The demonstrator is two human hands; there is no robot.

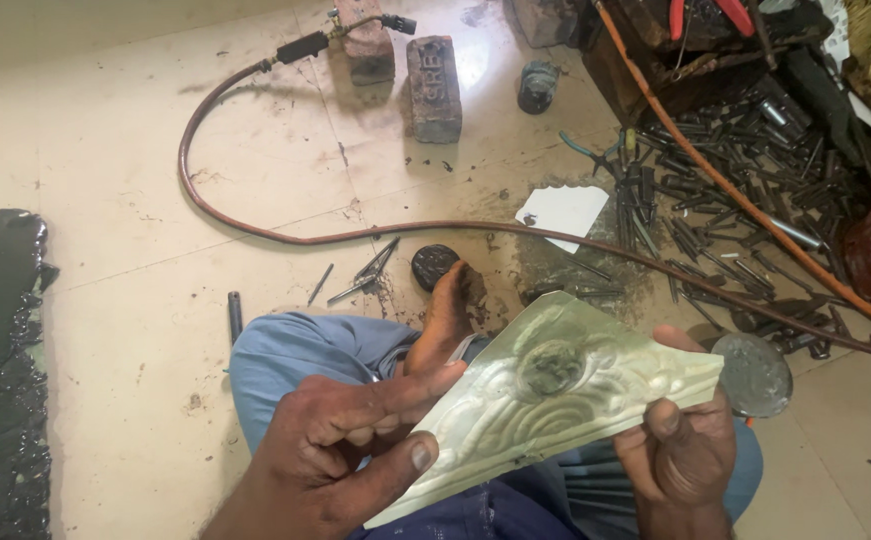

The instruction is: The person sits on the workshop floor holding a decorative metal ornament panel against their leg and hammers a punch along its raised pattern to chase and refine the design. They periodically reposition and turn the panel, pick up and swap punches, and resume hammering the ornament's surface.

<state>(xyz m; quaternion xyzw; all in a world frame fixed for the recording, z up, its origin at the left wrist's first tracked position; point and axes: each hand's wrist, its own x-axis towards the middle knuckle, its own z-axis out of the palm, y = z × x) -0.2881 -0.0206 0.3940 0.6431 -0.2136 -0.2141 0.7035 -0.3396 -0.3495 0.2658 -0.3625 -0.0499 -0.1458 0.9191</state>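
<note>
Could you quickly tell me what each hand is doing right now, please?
Left hand: closed on the left end of the embossed metal sheet.
Right hand: closed on the sheet's right end.

White paper tag [562, 211] on floor

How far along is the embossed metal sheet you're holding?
Done: the metal sheet already shows raised curved ridges and a round boss in the middle. In hand: the left hand and right hand hold it by its ends, above the lap. Left, probably: the edges look plain, and the punches and torch lie unused on the floor.
</note>
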